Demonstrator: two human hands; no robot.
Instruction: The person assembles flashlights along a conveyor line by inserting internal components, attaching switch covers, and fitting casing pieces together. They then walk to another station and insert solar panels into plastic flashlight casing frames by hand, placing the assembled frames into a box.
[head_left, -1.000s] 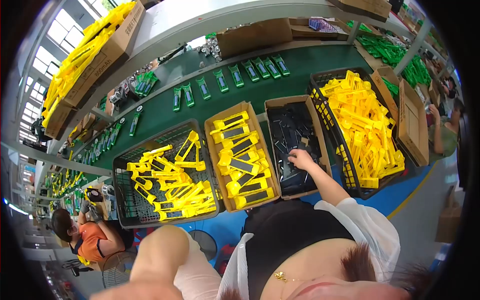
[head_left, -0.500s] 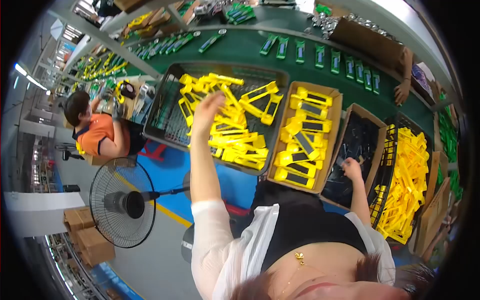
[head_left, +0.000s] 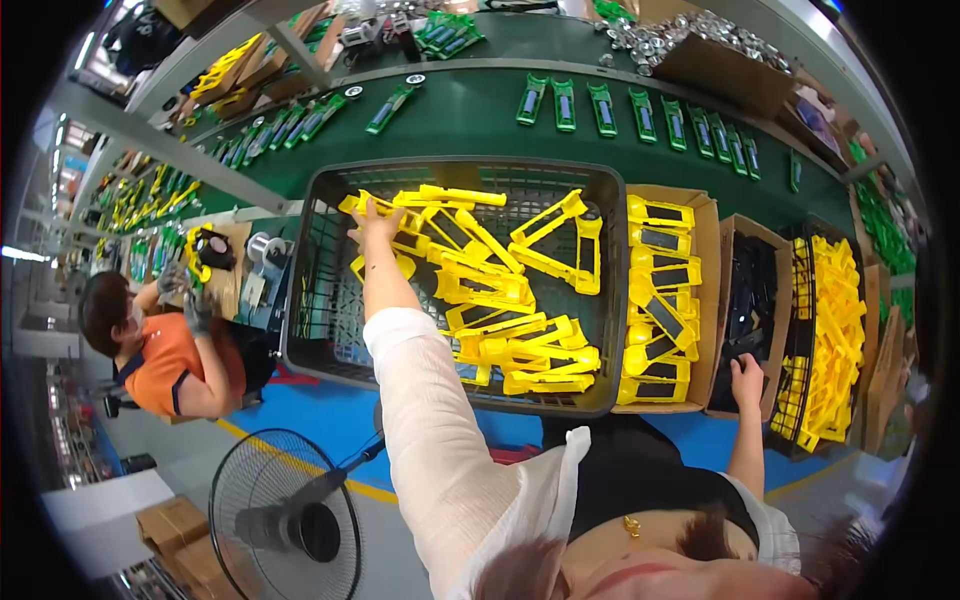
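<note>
My left hand (head_left: 376, 228) reaches into the left part of a dark plastic crate (head_left: 455, 172). Its fingers are spread over yellow plastic frames (head_left: 480, 290) that lie heaped there, touching the ones at the far left corner. My right hand (head_left: 747, 382) is at the near end of a cardboard box (head_left: 786, 262) of flat black pieces (head_left: 750, 290). Its fingers are curled together; whatever is between them is hidden. Between the two containers stands a carton (head_left: 706, 230) with yellow frames (head_left: 660, 310) that have dark panels in them.
Behind the crate runs a green conveyor belt (head_left: 470, 120) with several green-framed parts (head_left: 565, 105). A black basket (head_left: 803, 340) of yellow parts stands at the right. A co-worker in orange (head_left: 180, 355) works at the left, near a standing fan (head_left: 290, 520).
My left hand has moved leftward and down onto the frames from above the heap. My right hand stays at the black pieces, nearer the box's front edge. The view has shifted.
</note>
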